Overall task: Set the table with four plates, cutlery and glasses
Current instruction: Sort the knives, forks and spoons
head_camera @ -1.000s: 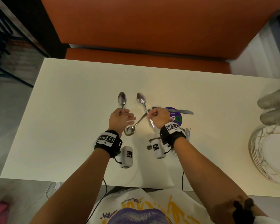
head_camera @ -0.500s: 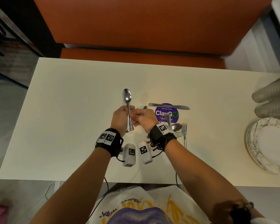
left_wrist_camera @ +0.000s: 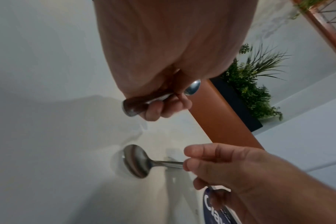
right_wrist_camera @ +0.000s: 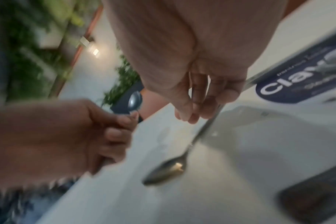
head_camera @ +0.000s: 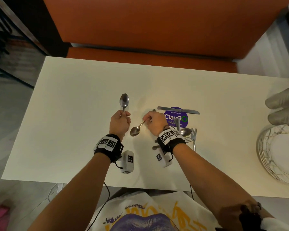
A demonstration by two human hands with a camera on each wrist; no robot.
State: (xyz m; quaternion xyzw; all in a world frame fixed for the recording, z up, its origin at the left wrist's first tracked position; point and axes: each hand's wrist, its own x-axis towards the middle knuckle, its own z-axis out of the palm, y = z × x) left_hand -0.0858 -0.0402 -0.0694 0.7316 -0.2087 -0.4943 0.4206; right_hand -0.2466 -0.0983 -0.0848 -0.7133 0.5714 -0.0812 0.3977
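Since half a second ago the hands have pulled apart: they were bunched together mid-frame, now each holds its own spoon with a clear gap between.

Left hand (head_camera: pixel 119 123) is fisted round the handle of the upright spoon (head_camera: pixel 124 101), bowl pointing to the top of the frame, centre-left of the table (head_camera: pixel 70 124). Handle end sticks out below the fist in the left wrist view.

Right hand (head_camera: pixel 154 121) pinches the second spoon (head_camera: pixel 137 129) by its handle, bowl hanging down-left toward the tabletop. Whether the bowl touches the table I cannot tell.

Rest of the cutlery sits right of centre: knife (head_camera: pixel 178 110) lying across the top of the purple sticker (head_camera: pixel 176 117), fork (head_camera: pixel 193 137) and another spoon (head_camera: pixel 185 132) just below it, partly behind the right wrist. Stacked plates (head_camera: pixel 279 154) at the right edge, glasses (head_camera: pixel 284 107) lying above them. Nothing laid out yet.

Step, as I read it: sorting spoons out of the pile, ahead of placing anything.

Next move calls for putting each spoon at a setting position, well apart, leaving room for a plate beside each. Plates probably should go first as a reference. Right-hand pinch is light, so a slip is possible if it swings fast.
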